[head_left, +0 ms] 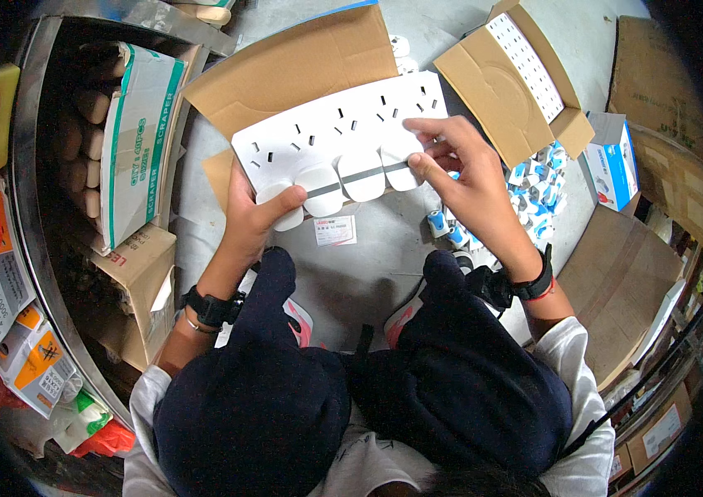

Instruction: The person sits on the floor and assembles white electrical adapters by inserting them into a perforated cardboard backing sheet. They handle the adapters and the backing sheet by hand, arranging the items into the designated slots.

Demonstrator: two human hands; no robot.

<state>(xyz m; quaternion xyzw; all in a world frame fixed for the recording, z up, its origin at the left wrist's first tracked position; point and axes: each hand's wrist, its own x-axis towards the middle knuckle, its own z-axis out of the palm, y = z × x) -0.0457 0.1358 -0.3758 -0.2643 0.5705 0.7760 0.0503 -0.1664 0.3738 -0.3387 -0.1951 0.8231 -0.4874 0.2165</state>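
A white panel (285, 149) with rows of dark slots is held tilted over the floor. Along its near edge sit several white rounded pieces (361, 177), some crossed by a grey band. My left hand (257, 204) grips the panel's left end, its thumb lying on the leftmost rounded piece (284, 207). At the other end, thumb and forefinger of my right hand (455, 157) close around the rightmost rounded piece (400, 168). The fingers of my left hand behind the panel are hidden.
An open carton (310, 66) stands behind the panel. Another open carton (496, 87) holds a similar slotted white panel (525, 66). Blue-and-white small parts (538, 195) lie heaped at the right. A metal shelf (33, 157) with boxes lines the left; a printed card (335, 230) lies on the floor.
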